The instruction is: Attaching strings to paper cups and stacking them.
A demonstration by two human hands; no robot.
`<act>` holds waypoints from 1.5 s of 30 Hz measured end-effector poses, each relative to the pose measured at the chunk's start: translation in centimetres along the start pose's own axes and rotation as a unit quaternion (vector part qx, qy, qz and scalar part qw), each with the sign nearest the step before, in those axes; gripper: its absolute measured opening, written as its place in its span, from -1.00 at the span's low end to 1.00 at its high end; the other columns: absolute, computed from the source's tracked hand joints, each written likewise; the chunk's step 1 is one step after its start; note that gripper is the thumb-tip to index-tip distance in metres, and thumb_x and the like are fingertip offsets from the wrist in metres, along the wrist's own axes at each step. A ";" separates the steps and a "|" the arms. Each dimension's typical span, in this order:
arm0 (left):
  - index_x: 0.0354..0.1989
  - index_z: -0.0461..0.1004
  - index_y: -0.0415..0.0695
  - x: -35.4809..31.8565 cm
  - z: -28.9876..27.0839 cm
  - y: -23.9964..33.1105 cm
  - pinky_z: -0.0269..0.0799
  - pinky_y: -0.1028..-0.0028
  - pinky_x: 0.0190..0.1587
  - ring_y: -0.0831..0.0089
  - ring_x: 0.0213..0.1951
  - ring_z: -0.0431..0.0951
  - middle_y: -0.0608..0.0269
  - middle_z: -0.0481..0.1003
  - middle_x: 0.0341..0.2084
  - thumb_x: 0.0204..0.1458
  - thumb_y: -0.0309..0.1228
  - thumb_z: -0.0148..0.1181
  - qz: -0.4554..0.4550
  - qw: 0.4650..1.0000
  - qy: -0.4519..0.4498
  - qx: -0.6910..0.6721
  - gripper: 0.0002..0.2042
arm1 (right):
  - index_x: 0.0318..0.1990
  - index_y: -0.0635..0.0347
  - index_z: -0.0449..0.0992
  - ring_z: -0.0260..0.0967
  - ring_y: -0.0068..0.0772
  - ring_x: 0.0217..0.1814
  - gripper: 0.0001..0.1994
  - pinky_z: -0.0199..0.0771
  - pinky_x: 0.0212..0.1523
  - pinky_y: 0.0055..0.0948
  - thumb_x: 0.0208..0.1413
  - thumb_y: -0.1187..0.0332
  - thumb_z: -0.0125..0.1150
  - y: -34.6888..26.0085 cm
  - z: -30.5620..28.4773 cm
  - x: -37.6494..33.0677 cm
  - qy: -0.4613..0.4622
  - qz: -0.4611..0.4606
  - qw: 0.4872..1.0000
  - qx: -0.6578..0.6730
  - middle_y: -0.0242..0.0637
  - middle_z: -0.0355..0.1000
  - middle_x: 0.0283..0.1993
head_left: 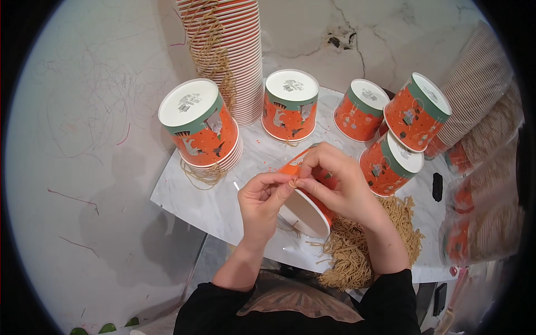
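Observation:
An orange paper bucket lies tilted on its side, its white mouth facing me. Over its rim, my left hand and my right hand meet fingertip to fingertip. The left thumb and fingers are pinched together, and whatever is between them is too small to make out. My right hand's thumb is pressed against its fingers at the bucket's wall, and its other fingers curl over the orange side. A short end of tan cord shows by the bucket's mouth. Close to my right forearm lies a heap of tan cords.
Upside-down orange buckets stand across the marbled table: a short stack at left, a bucket behind, several at right. A tall stack draped with cord rises behind. Plastic-wrapped stacks line the right, near a black object.

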State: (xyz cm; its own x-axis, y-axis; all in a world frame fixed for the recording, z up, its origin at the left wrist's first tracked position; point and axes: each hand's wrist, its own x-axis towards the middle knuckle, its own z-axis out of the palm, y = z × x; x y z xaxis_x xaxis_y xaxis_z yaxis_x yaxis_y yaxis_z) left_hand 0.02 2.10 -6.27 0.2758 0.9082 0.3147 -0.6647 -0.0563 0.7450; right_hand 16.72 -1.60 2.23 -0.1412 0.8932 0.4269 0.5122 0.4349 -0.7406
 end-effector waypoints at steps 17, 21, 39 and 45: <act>-0.19 0.46 -0.28 -0.3 1.7 -0.1 0.45 0.69 -0.26 0.68 -0.34 0.55 0.26 0.57 -0.32 0.13 -0.67 0.26 0.100 0.987 0.110 0.068 -0.87 | -0.20 0.21 0.49 0.45 -0.12 -0.14 -0.82 0.44 -0.11 -0.24 0.02 0.51 0.27 -0.7 1.0 -0.1 0.019 -0.094 0.989 -0.116 -0.24 0.45 -0.20; -0.22 0.44 -0.27 -0.6 1.0 0.0 0.44 0.70 -0.27 0.68 -0.36 0.54 0.26 0.57 -0.31 0.13 -0.68 0.26 0.091 0.987 0.094 0.093 -0.87 | -0.21 0.23 0.47 0.42 -0.10 -0.12 -0.84 0.42 -0.08 -0.24 0.04 0.51 0.26 -0.5 1.0 -0.1 0.006 -0.075 0.992 -0.106 -0.20 0.43 -0.21; -0.27 0.61 -0.25 -0.6 0.2 0.6 0.15 0.76 -0.47 0.85 -0.56 0.18 0.16 0.35 0.05 0.02 -0.65 0.35 0.116 0.955 0.030 0.271 -0.88 | -0.28 0.28 0.48 0.37 -0.37 -0.14 -0.92 0.38 -0.14 -0.44 0.09 0.48 0.20 0.2 1.2 -0.4 0.009 -0.018 0.999 0.044 -0.26 0.38 -0.21; -0.24 0.62 -0.28 -0.5 -0.2 0.7 0.11 0.75 -0.48 0.88 -0.59 0.14 0.19 0.35 0.05 0.03 -0.65 0.34 0.094 0.972 0.014 0.217 -0.87 | -0.37 0.29 0.52 0.43 -0.38 -0.21 -0.93 0.42 -0.22 -0.44 0.01 0.48 0.26 -0.1 0.9 -0.3 0.019 -0.010 0.999 0.041 -0.27 0.43 -0.25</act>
State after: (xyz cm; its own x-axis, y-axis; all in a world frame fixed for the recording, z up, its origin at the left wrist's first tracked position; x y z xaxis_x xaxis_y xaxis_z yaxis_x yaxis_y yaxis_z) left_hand -0.68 1.65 -6.05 0.1551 0.8756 0.4574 -0.3448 -0.3859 0.8557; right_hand 15.91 -1.82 1.69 -0.1185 0.8801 0.4598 0.4385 0.4619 -0.7710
